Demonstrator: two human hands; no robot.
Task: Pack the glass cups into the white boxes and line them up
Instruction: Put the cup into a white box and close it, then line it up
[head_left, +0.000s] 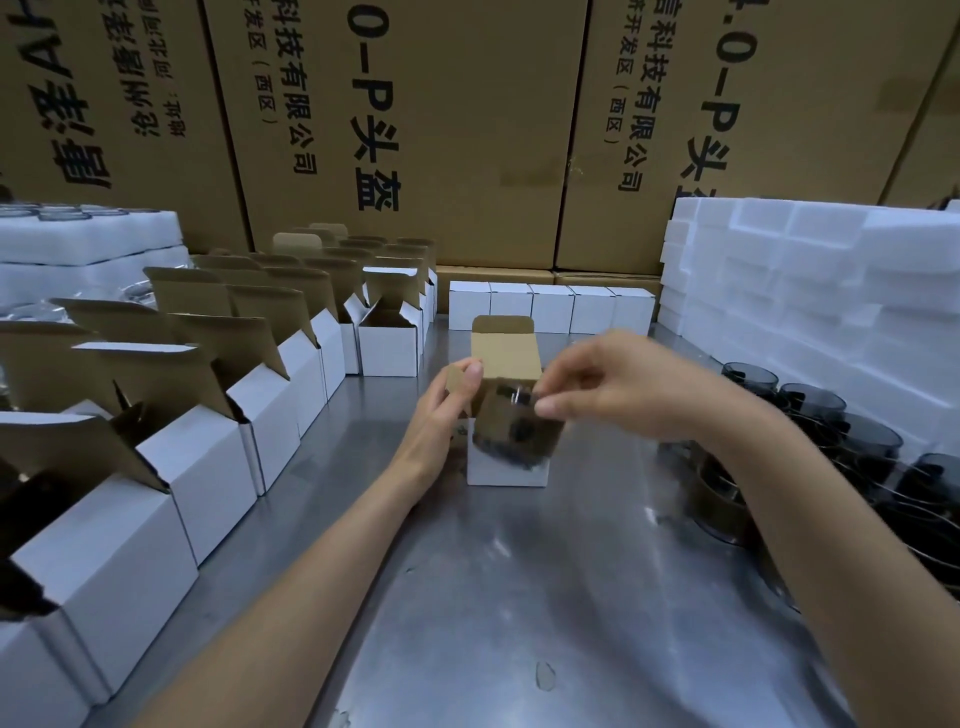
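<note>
Smoky dark glass cup (519, 434), pinched at its rim by the right hand (613, 387), hangs tilted over the open white cardboard box (506, 470) whose side flap the left hand (447, 410) grips; likely rigid, slippery and breakable, best held by the rim.

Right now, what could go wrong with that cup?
The right hand pinches the dark glass cup only at its rim, tilted over the open box. It might slip, or catch the box edge instead of dropping in. The left hand holds just a side flap, so the box could tip.
</note>
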